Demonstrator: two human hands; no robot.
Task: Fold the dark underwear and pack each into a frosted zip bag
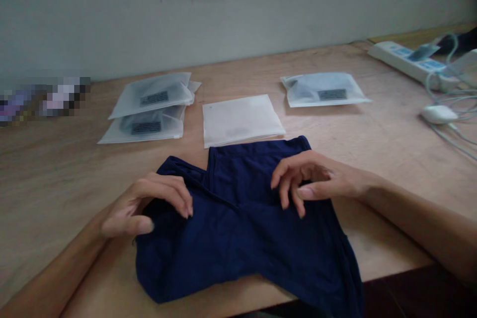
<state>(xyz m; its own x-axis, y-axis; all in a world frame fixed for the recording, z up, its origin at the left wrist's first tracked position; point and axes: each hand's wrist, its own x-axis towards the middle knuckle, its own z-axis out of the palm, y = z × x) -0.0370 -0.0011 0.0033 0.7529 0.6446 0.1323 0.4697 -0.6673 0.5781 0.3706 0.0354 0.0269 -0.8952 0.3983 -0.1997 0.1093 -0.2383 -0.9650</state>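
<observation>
A dark navy garment (238,238) lies spread on the table in front of me, with hemmed edges and a crossed fold near its upper left. Its lower right part hangs past the table's front edge. My left hand (149,201) hovers at the garment's left side, fingers curved and thumb apart, holding nothing. Over its upper right part is my right hand (307,181), fingers bent and apart, with nothing gripped. Whether the fingertips touch the cloth I cannot tell. Just beyond the garment lies a flat white zip bag (242,120).
Frosted bags with dark labels are stacked (152,97) at the back left. Another filled frosted bag (320,90) lies at the back right. A power strip (410,62) and white charger (438,114) with looped cables occupy the far right. Blurred items (59,97) are at the left edge.
</observation>
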